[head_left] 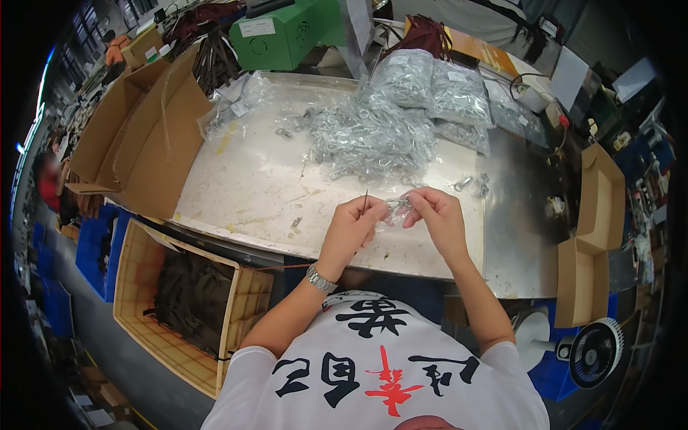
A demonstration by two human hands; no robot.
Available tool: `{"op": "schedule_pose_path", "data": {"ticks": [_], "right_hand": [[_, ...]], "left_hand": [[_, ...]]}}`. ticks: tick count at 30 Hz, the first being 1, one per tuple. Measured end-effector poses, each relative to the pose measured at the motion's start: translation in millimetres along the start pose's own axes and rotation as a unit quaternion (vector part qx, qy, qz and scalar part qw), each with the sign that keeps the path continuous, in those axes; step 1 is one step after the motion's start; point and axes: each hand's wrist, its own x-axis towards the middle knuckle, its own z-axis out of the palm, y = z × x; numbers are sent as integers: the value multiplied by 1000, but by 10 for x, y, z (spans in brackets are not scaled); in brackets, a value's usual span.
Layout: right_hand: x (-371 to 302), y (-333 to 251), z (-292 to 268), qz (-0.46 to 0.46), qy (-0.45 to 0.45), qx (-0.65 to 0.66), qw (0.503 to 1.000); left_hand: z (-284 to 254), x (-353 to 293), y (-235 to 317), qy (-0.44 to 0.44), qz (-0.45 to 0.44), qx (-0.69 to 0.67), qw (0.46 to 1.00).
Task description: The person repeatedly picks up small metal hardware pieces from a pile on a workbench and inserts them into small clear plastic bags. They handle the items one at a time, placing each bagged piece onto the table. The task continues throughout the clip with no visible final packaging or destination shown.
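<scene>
Over the near part of the white worktop, my two hands are close together at a small clear plastic bag [396, 211] with shiny metal hardware in it. My left hand [352, 226] is closed, its fingertips at the bag's left side. A thin dark pointed stick [366, 199] juts up from between its fingers; its lower part is hidden. My right hand [439, 217] pinches the bag's upper right side between thumb and fingers. Beyond my hands lies a heap of small clear bags [373, 140] with metal hooks inside. A few loose bagged hooks [463, 183] lie to the right.
Large filled plastic bags [459, 97] are stacked at the back. An open cardboard box [154, 132] stands left, another [600, 208] right. A yellow crate [240, 301] with dark straps is low left, a fan [596, 352] low right. A green machine [283, 37] stands behind.
</scene>
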Motion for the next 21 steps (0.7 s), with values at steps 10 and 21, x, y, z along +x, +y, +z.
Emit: {"op": "schedule_pose_path", "data": {"ticks": [10,21], "right_hand": [[-76,-307,-26,-173,-48,-405,897],[-106,-11,54,7,23,100,995]], "left_hand": [[-25,-114,36,-109,-60,-31,992],[62,-180,47,-100,-47,-43,993]]}}
